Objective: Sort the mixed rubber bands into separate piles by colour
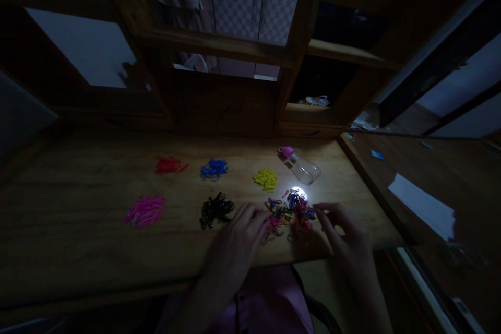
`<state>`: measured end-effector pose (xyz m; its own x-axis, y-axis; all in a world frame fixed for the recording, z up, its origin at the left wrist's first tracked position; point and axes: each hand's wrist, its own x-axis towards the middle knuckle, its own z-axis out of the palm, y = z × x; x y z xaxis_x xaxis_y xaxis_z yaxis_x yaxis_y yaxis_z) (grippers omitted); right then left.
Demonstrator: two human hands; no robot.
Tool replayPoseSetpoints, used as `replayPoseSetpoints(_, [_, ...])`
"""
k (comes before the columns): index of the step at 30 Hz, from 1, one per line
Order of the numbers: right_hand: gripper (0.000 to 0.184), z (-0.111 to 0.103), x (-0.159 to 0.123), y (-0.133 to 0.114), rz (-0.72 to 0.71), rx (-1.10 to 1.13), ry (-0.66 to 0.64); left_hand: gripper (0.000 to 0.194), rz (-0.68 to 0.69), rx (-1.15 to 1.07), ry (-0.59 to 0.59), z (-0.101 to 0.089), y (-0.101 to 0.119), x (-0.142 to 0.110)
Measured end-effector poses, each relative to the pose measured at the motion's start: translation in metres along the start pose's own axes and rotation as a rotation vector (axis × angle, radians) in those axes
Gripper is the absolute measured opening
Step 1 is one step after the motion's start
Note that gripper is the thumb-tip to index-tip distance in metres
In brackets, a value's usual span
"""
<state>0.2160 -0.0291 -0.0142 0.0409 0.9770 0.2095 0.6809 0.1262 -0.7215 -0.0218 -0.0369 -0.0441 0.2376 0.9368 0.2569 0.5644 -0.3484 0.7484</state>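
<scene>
A mixed heap of small coloured loops that look like rubber bands [299, 209] lies near the table's front edge, between my two hands. My left hand [246, 227] reaches its left side, fingers bent and tips drawn together over some pink bands. At the heap's right edge, my right hand [344, 229] has thumb and forefinger brought together in a pinch. Anything between either hand's fingertips is too small and dark to make out. Single-colour piles lie to the left: black bands [216, 210] beside my left hand, yellow bands [266, 179], blue bands [214, 168], red bands [169, 165] and pink bands [145, 211].
Behind the heap a clear bottle with a pink cap [307, 168] lies on its side, near a bright spot of light. The wooden table [97, 255] backs onto a shelf unit [223, 104]. White paper [422, 206] rests on a brown surface at right. The room is dim.
</scene>
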Motion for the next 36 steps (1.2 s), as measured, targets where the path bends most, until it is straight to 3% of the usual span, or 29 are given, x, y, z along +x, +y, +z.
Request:
replayPoseSetpoints(5, [0.020,-0.003,-0.010,0.010,0.058,0.040,0.023,0.022,0.006,0.143,-0.100,0.008,-0.003,0.014])
replayPoseSetpoints(14, [0.021,-0.008,-0.018,0.021,0.114,0.037,0.076,0.018,0.027,0.155,-0.097,0.014,0.000,0.012])
replayPoseSetpoints(27, [0.018,-0.008,-0.020,0.018,0.144,0.044,0.068,0.008,0.042,0.247,-0.221,0.012,-0.005,0.029])
replayPoseSetpoints(36, [0.017,-0.003,-0.019,0.009,0.121,0.084,0.053,0.009,-0.089,-0.006,-0.035,0.006,-0.005,0.038])
